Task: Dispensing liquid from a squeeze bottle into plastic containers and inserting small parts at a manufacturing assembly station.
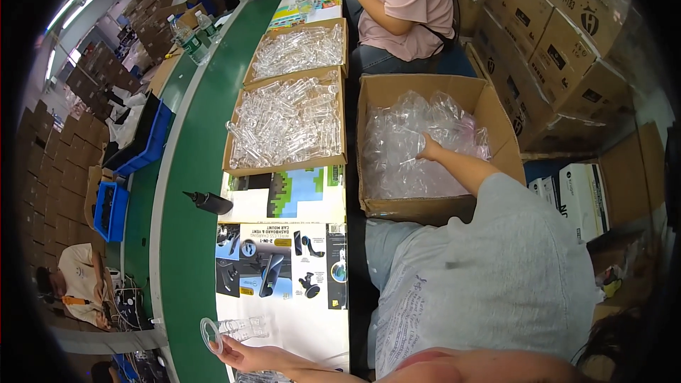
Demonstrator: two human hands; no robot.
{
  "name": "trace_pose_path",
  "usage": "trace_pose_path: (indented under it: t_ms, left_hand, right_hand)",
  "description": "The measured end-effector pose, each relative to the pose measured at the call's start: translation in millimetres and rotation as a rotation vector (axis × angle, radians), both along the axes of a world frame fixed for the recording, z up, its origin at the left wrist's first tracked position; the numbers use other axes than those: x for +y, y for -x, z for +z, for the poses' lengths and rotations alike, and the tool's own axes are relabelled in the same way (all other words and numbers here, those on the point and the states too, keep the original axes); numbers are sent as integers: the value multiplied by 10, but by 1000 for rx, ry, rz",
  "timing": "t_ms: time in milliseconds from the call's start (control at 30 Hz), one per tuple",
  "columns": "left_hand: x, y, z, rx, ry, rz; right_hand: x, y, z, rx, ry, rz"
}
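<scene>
My left hand (237, 357) is at the lower edge of the table, its fingers closed on a clear plastic tube with a wide round rim (211, 335). The tube's body (245, 326) lies over the white part of a printed cardboard sheet. My right arm reaches into an open cardboard box (374, 202) full of clear plastic bags (397, 138). There my right hand (429, 147) grips the film of a bag, its fingertips partly hidden. More clear plastic pieces (259, 376) lie below my left hand.
Two shallow cartons of clear plastic tubes (284, 120) (298, 50) stand on the table beyond the printed sheets (284, 262). A black nozzle bottle (208, 202) lies on the green surface (188, 255). A co-worker in pink (408, 0) sits beyond the box; stacked cartons (553, 42) rise at right.
</scene>
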State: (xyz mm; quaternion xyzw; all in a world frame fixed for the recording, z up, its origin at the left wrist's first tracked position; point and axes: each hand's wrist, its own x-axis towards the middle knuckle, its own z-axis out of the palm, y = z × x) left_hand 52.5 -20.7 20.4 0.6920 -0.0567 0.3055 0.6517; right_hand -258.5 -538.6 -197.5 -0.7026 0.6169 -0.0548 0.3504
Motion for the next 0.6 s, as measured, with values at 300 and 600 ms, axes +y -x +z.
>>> trace_pose_path:
  t_ms: [300, 600]
  left_hand:
    - [0, -4, 2, 14, -36, 44]
    - [-50, 13, 47, 0, -5, 13]
  right_hand:
    - [-37, -53, -190, 100, 155, 45]
    - [512, -237, -244, 70, 381, 242]
